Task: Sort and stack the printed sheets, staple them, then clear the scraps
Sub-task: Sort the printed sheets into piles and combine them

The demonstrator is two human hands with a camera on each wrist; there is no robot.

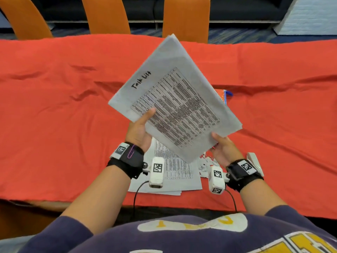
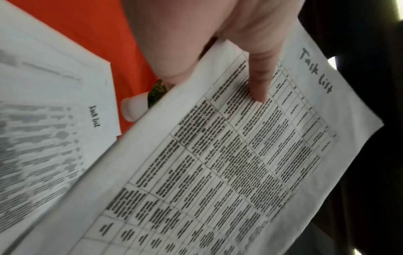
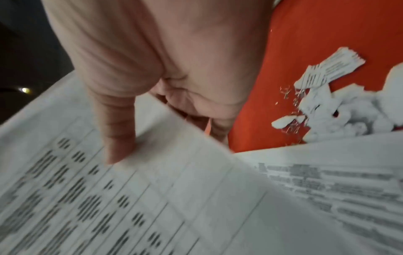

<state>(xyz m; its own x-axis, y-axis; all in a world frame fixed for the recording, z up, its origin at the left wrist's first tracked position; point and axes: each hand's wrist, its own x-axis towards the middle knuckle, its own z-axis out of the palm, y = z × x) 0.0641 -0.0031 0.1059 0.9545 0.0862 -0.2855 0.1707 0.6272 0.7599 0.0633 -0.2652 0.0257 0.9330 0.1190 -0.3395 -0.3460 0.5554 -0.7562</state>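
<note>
Above the bench [image 1: 54, 106], both hands' grips pinch the "Task list" stack [image 1: 175, 99]; more sheets [image 1: 175, 172], stapler [image 1: 255, 163] and scraps [image 3: 340, 107] wait: sorting unfinished.

Between our hands we see a held sheet [image 1: 175, 99] of matt, smooth printed paper. Under our wrists lies a creased matt red cloth [image 1: 54, 106], and beside our right hand, torn paper scraps [image 3: 340, 107] with rough edges.
</note>
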